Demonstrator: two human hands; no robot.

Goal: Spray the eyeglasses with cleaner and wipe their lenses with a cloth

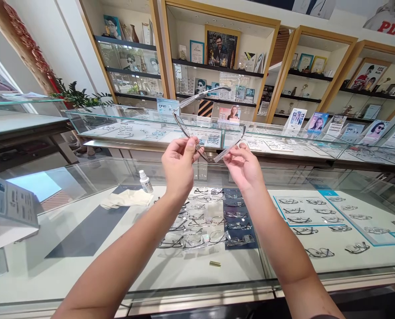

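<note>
A pair of eyeglasses point(183, 125) with a dark, thin frame is held up above the glass display counter, its temples unfolded and pointing away. My left hand point(180, 163) pinches the frame at the left, thumb on the near side. On the right, my right hand point(244, 165) has its thumb and fingers closed on the other side, near a clear strip along the temple. Below the hands, several rows of glasses point(204, 221) lie in the counter.
A white bottle point(146, 181) and a cream cloth point(127, 198) rest on the counter at the left. A small gold-green object point(215, 264) lies near the front. A folded sign point(9, 204) stands at far left; another glass showcase point(267, 139) stretches behind.
</note>
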